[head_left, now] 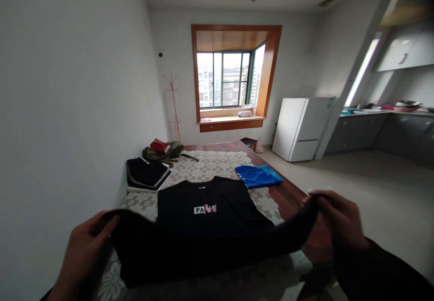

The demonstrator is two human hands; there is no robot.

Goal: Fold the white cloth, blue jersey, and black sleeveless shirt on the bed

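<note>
A black T-shirt [210, 201] with a white and pink print on its chest is spread over the table, its neckline pointing away from me. My left hand [90, 233] pinches the near left corner of the shirt, lifted above the table. On the other side my right hand [341, 217] grips the near right corner, also raised. Between my hands the lower part of the shirt sags in dark folds, which hide the table beneath.
Folded blue cloth [257, 176] lies at the table's right edge. Folded black clothing [147, 173] sits at the left by the wall, with a bag [162, 152] behind it. The table has a floral cover [210, 163]. A white fridge [303, 127] stands beyond, right.
</note>
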